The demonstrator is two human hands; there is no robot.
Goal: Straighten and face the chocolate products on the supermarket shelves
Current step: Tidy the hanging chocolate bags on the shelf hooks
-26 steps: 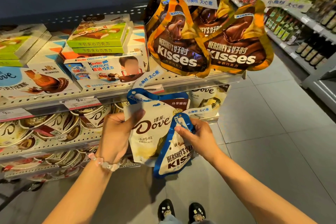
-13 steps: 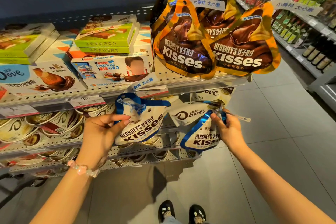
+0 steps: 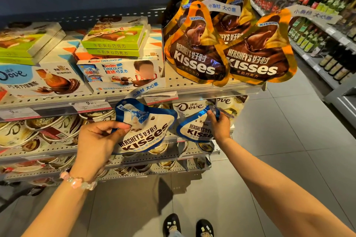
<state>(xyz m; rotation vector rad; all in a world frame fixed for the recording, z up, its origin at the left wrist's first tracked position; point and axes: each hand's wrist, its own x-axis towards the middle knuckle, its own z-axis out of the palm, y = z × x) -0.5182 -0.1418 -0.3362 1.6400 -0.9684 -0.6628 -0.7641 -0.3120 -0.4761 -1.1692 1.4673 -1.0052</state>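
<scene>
My left hand (image 3: 98, 140) grips a white-and-blue Hershey's Kisses bag (image 3: 146, 131) by its left edge, in front of the second shelf. My right hand (image 3: 218, 127) pinches the top of a second white-and-blue Kisses bag (image 3: 194, 131) further right, at the same shelf. Behind that bag stands a white Dove pouch (image 3: 187, 107) on the second shelf. Gold-and-brown Kisses bags (image 3: 196, 52) stand upright on the right end of the top shelf (image 3: 192, 90).
Kinder boxes (image 3: 119, 73), green chocolate boxes (image 3: 113, 38) and a Dove box (image 3: 38, 81) fill the top shelf's left. Round Dove tubs (image 3: 28, 131) line the lower shelves. Bottle shelves (image 3: 327, 25) run along the right; grey tiled floor (image 3: 289, 140) lies between. My shoes (image 3: 188, 225) show below.
A second ago both hands held a Dove pouch and a Kisses bag together. The Dove pouch now stands on the shelf, and each hand holds its own Kisses bag, spread apart.
</scene>
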